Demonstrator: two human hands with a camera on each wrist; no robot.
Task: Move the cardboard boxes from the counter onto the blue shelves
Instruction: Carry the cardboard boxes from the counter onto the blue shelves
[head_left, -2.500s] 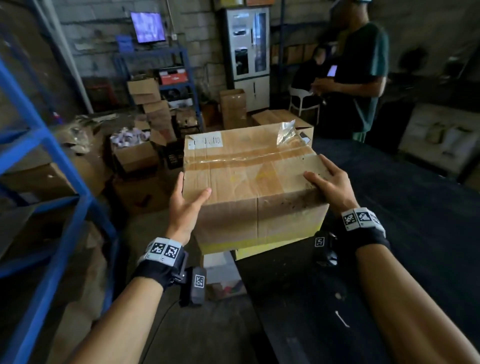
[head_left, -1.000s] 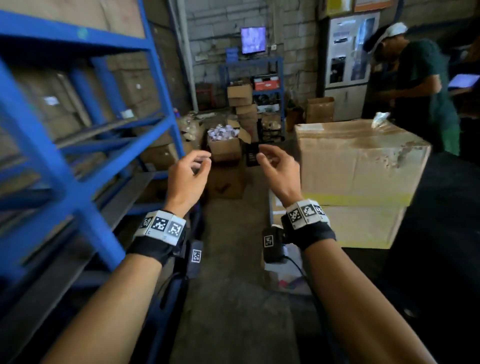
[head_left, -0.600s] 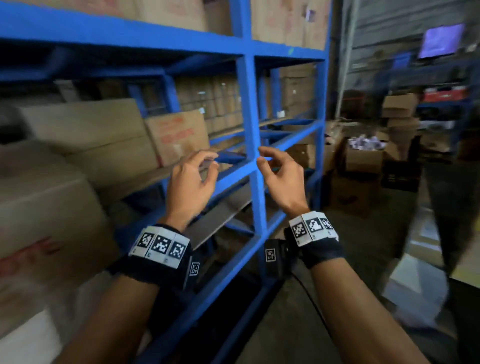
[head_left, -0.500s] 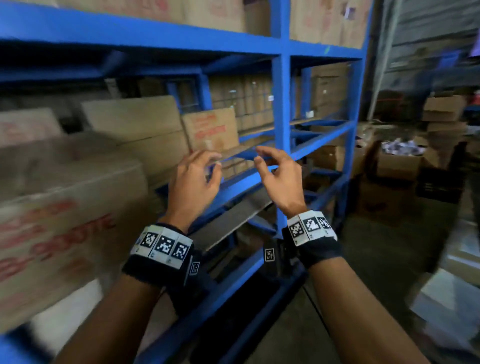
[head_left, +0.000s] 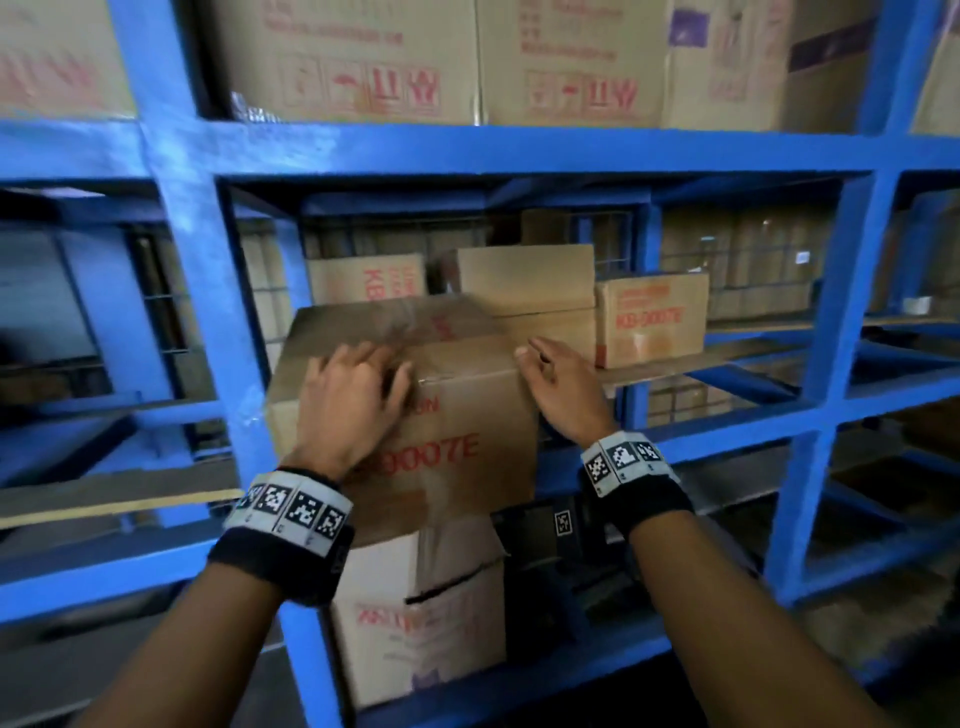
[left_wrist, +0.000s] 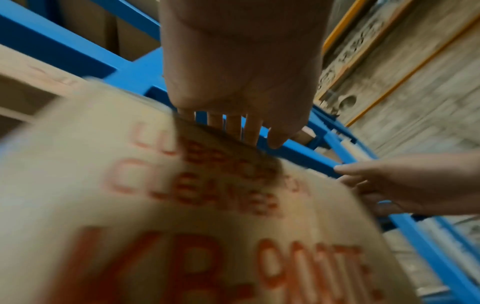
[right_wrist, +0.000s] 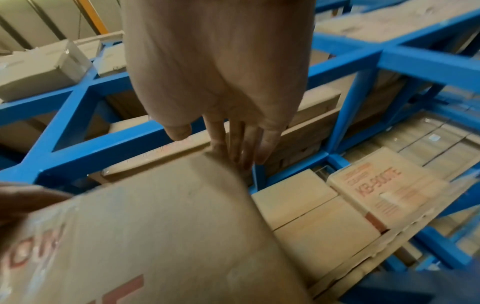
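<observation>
Your left hand (head_left: 347, 397) lies flat with straight fingers on the front face of the red-printed cardboard box (head_left: 457, 415), fingertips reaching its top edge, while your right hand (head_left: 563, 387) presses straight fingers against the box's upper right corner. The box sits tilted at the front of the blue shelves (head_left: 467, 150), atop a lower carton (head_left: 431, 623), with more cartons behind it.

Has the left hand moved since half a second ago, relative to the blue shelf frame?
Yes. The left hand has gone forward past the blue upright and now rests on the front cardboard box.
</observation>
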